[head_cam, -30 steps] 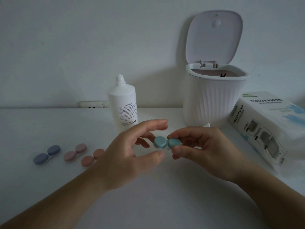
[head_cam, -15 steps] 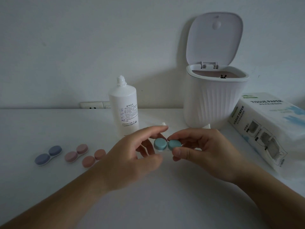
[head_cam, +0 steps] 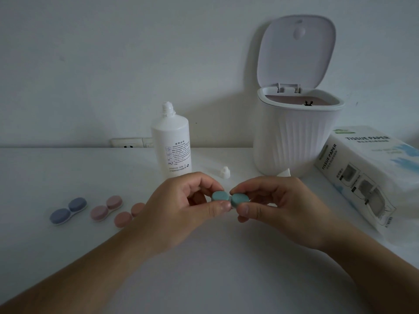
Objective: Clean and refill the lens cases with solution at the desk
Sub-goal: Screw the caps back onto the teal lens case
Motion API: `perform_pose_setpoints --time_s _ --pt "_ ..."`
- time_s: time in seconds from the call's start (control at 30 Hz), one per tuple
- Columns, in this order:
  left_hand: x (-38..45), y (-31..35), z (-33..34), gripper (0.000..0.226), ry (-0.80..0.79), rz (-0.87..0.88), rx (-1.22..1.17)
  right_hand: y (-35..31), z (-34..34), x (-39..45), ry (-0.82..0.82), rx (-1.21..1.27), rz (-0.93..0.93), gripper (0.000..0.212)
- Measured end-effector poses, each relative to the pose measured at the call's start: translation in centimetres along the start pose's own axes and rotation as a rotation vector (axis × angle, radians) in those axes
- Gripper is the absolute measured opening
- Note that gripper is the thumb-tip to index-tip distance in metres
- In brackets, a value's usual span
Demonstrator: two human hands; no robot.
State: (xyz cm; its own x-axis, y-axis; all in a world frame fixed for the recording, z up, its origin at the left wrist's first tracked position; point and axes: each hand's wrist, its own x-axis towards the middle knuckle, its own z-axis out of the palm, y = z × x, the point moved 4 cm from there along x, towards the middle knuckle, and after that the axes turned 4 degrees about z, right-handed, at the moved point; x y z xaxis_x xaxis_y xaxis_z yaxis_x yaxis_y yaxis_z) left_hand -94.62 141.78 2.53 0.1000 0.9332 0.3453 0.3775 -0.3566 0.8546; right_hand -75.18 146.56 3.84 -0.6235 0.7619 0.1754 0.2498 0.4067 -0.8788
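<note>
In front of the solution bottle (head_cam: 171, 146), the teal lens case (head_cam: 229, 198) lies crosswise between both hands, left hand (head_cam: 181, 207) pinching its left cap, right hand (head_cam: 274, 202) gripping the right.

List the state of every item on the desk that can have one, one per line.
Solution bottle: upright, uncapped.
Bottle cap: off, lying on the desk.
Trash bin: lid raised.
Teal lens case: both caps on, held above the desk by left hand and right hand.
Blue lens case: capped, on the desk.
Pink lens case: capped, on the desk.
Orange lens case: capped, partly hidden.
Tissue pack: lying tilted; opening not visible.
</note>
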Motion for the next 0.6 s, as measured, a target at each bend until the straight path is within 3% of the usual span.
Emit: perform_pose_setpoints --time_s 0.23,0.6 --pt "-0.01 -0.17 0.00 0.030 0.121 -0.008 -0.034 0.35 0.05 0.25 0.050 -0.002 0.032 0.044" --pt "0.25 0.35 0.03 0.027 -0.011 -0.111 -0.214 0.40 0.03 0.18 0.064 -0.075 -0.027 0.032"
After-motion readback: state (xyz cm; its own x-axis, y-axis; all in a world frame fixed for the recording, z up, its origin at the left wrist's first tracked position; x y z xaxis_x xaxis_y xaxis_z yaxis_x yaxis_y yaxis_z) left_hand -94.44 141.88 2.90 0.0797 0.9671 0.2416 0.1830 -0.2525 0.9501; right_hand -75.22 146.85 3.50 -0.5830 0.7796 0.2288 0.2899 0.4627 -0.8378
